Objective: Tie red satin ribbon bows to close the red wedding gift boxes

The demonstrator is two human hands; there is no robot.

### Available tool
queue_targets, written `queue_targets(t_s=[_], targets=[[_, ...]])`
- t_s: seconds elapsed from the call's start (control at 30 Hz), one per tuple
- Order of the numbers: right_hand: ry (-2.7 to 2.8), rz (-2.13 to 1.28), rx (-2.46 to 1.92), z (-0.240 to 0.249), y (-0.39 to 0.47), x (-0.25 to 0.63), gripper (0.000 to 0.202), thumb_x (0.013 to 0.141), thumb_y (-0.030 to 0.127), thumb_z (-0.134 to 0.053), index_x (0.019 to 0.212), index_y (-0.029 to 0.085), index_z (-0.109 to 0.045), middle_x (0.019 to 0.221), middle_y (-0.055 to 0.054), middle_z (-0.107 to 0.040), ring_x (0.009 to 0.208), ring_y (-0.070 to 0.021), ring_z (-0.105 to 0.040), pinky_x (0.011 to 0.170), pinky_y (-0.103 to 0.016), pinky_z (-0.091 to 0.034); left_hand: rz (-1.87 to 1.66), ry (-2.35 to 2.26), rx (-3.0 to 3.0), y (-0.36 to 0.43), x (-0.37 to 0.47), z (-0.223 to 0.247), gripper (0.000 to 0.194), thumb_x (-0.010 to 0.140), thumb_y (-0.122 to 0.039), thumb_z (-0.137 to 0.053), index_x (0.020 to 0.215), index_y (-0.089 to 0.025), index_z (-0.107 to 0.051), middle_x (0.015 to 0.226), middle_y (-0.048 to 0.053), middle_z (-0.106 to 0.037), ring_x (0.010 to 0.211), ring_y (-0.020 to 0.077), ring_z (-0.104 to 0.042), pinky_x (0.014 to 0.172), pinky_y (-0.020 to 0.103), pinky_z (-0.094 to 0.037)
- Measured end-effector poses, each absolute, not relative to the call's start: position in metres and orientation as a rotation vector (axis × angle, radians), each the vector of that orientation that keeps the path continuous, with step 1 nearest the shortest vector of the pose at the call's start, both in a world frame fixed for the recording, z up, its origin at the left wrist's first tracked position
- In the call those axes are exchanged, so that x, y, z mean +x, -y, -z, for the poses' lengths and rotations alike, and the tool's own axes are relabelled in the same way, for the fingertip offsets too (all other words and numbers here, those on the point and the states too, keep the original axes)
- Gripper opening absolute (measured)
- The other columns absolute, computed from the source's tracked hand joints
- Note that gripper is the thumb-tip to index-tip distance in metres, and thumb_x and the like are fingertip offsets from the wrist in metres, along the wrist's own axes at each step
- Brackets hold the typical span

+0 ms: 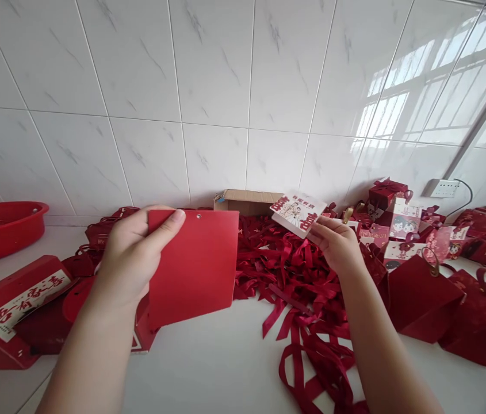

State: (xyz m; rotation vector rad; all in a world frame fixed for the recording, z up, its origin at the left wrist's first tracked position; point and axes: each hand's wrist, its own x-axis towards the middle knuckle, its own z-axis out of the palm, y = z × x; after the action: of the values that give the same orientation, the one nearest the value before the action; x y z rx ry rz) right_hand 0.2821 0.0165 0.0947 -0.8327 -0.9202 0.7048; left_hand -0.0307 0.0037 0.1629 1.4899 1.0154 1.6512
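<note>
2 hands each pinch 1 item between thumb and fingers: the left hand [137, 253] a flat red sheet [195, 264] between 7 and 8 o'clock, the right hand [337, 241] a printed white card [297, 215] at 3 o'clock. Dark red ribbons [292, 267] lie heaped between 4 and 5 o'clock, a red basin [5, 244] at 9.

plain red panel [195, 264], red-printed white packet [298, 215], crimson ribbons [290, 270], grey-veined tiles [212, 69]
</note>
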Motion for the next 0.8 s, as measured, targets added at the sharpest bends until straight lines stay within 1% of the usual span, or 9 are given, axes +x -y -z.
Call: queue_targets(t_s=[0.07,0.17,0.23,0.3,0.4,0.53,0.63,0.7,0.8], targets=[[0.916,-0.675,-0.708,-0.101,-0.009,0.270,0.023,0.062,0.029,-0.080,0.079,0.018,-0.070,0.086,-0.005,-0.072,0.079,-0.0195,-0.069,0.070,-0.032,-0.058,-1.494,-0.961,1.601,-0.007,-0.027,-0.159,0.023,0.073,-0.038,-0.071,0.073,-0.017,-0.062,0.062,-0.001,-0.056,0.057,0.0126,-0.053,0.048,0.020,-0.041],[1.042,-0.675,-0.650,-0.104,0.000,0.253,0.020,0.070,0.028,-0.077,0.086,0.020,-0.070,0.091,-0.006,-0.072,0.084,-0.0215,-0.069,0.071,-0.034,-0.058,-1.271,-0.880,1.734,-0.012,-0.019,-0.151,0.026,0.078,-0.044,-0.067,0.077,-0.018,-0.062,0.066,-0.001,-0.057,0.059,0.0124,-0.053,0.052,0.021,-0.041],[1.208,-0.693,-0.659,-0.103,0.004,0.243,0.020,0.073,0.024,-0.074,0.093,0.021,-0.069,0.093,-0.006,-0.072,0.085,-0.0214,-0.068,0.071,-0.033,-0.056,-1.234,-0.875,1.783,-0.013,-0.014,-0.147,0.027,0.081,-0.046,-0.063,0.079,-0.019,-0.062,0.070,-0.001,-0.057,0.064,0.0127,-0.052,0.056,0.022,-0.041],[1.393,-0.727,-0.649,-0.102,0.006,0.235,0.028,0.077,0.020,-0.071,0.104,0.024,-0.065,0.097,-0.005,-0.070,0.086,-0.0200,-0.067,0.069,-0.031,-0.055,-1.236,-0.876,1.822,-0.014,-0.008,-0.143,0.028,0.084,-0.047,-0.059,0.080,-0.020,-0.061,0.073,-0.001,-0.056,0.069,0.0135,-0.051,0.061,0.022,-0.041],[1.542,-0.789,-0.611,-0.099,0.008,0.224,0.033,0.086,0.022,-0.059,0.119,0.027,-0.056,0.104,-0.004,-0.067,0.088,-0.0177,-0.064,0.071,-0.029,-0.051,-1.268,-0.849,1.844,-0.015,0.000,-0.138,0.027,0.088,-0.046,-0.053,0.083,-0.021,-0.057,0.079,-0.001,-0.057,0.078,0.0147,-0.052,0.070,0.024,-0.040],[1.447,-0.859,-0.633,-0.093,0.010,0.204,0.019,0.090,0.030,-0.047,0.101,0.022,-0.060,0.088,-0.002,-0.064,0.080,-0.0159,-0.058,0.070,-0.027,-0.046,-1.412,-0.891,1.896,-0.019,0.009,-0.131,0.023,0.091,-0.041,-0.050,0.080,-0.020,-0.052,0.079,-0.002,-0.052,0.077,0.0135,-0.048,0.073,0.024,-0.037],[1.274,-0.850,-0.679,-0.087,0.011,0.184,0.022,0.091,0.043,-0.048,0.091,0.022,-0.055,0.077,0.001,-0.056,0.069,-0.0137,-0.052,0.062,-0.024,-0.043,-1.440,-0.894,1.893,-0.018,0.017,-0.124,0.027,0.093,-0.042,-0.046,0.076,-0.021,-0.047,0.069,-0.004,-0.046,0.065,0.0120,-0.042,0.063,0.023,-0.035],[1.170,-0.767,-0.760,-0.083,0.013,0.172,0.024,0.090,0.046,-0.052,0.087,0.022,-0.051,0.074,0.003,-0.050,0.064,-0.0118,-0.048,0.059,-0.023,-0.042,-1.436,-0.832,1.834,-0.015,0.023,-0.119,0.032,0.094,-0.046,-0.042,0.074,-0.021,-0.044,0.064,-0.004,-0.043,0.059,0.0115,-0.040,0.056,0.023,-0.034],[1.110,-0.682,-0.816,-0.082,0.015,0.165,0.025,0.087,0.046,-0.057,0.087,0.022,-0.049,0.074,0.004,-0.048,0.065,-0.0111,-0.046,0.059,-0.021,-0.042,-1.400,-0.759,1.734,-0.008,0.030,-0.115,0.029,0.090,-0.049,-0.048,0.080,-0.022,-0.047,0.065,-0.004,-0.050,0.058,0.0124,-0.047,0.054,0.022,-0.038]])
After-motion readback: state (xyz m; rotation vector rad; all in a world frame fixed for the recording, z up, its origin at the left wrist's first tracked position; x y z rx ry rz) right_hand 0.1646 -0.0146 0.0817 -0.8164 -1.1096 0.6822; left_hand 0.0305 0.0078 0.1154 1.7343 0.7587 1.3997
